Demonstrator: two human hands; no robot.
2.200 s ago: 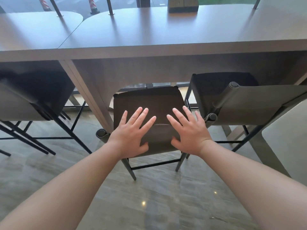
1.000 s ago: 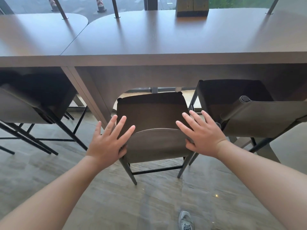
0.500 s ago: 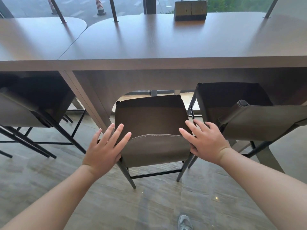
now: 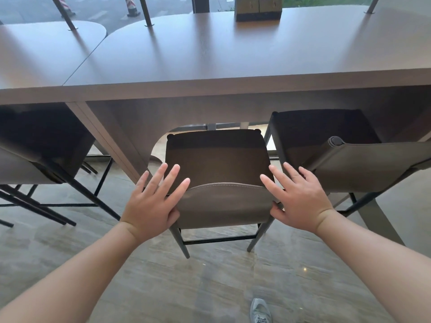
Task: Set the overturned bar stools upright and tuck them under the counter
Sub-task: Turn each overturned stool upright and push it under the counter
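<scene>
Counter: three stools in view stand upright beneath its edge. Middle stool part-tucked, seat front under. My left hand and right hand flank its backrest, fingers spread, thumbs touching, no grip. Little apparently remains.

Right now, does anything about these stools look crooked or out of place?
The right stool sits turned at an angle, its backrest swung out from the counter, unlike the middle stool, which stands square between the left hand and right hand.
</scene>
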